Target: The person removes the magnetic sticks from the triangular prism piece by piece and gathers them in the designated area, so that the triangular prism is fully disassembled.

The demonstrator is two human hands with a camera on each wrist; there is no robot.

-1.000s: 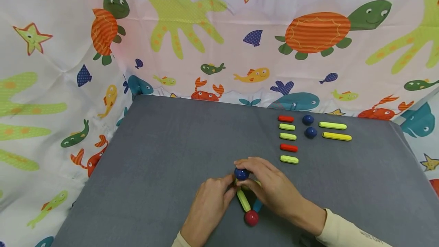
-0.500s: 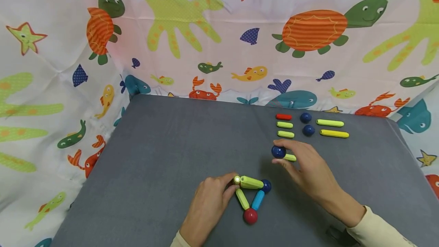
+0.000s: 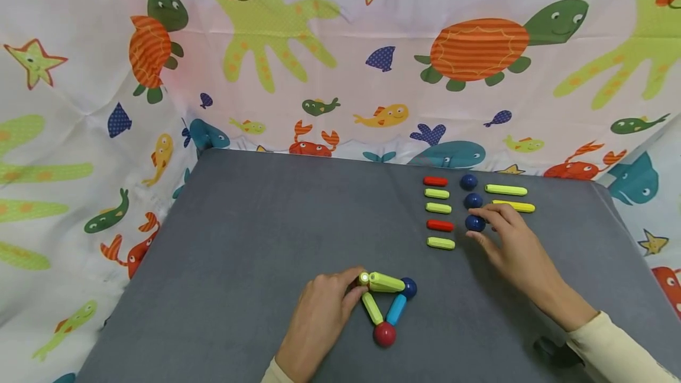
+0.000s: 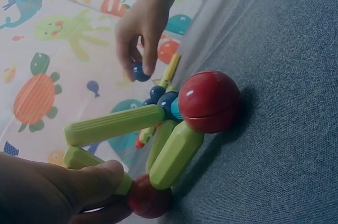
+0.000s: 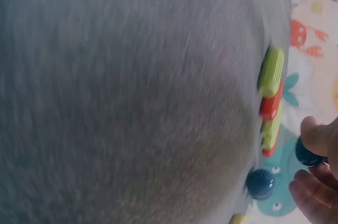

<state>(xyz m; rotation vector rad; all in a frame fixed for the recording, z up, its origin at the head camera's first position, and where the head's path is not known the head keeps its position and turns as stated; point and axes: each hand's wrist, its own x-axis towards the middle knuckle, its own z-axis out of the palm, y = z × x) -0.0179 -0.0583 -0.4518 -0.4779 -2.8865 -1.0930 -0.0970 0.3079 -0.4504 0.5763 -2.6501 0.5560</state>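
My left hand [image 3: 319, 321] pinches a light-green rod [image 4: 79, 157] that rises from a red ball [image 4: 150, 196] at one corner of a triangle of rods and balls. A second red ball [image 3: 385, 334] forms the near corner, joined to a green rod [image 3: 372, 308] and a blue rod [image 3: 396, 310]. At the third corner sits a blue ball [image 3: 408, 287], from which another light-green rod [image 4: 115, 123] rises at a slant. Farther right, my right hand [image 3: 524, 256] holds a loose dark-blue ball [image 3: 474, 223] between thumb and fingers, off the table in the right wrist view.
A column of short red and green rods [image 3: 438, 208] lies left of the right hand. Two blue balls [image 3: 469, 182] rest beside it, with a long green rod [image 3: 506, 190] and a yellow rod [image 3: 518, 206] to their right. A patterned cloth [image 3: 266, 75] hangs behind the grey table [image 3: 255, 223].
My right hand has carried the blue ball away from the triangle, rightward and back, beside the two other blue balls. My left hand stays on the green rod, its upper end now uncovered.
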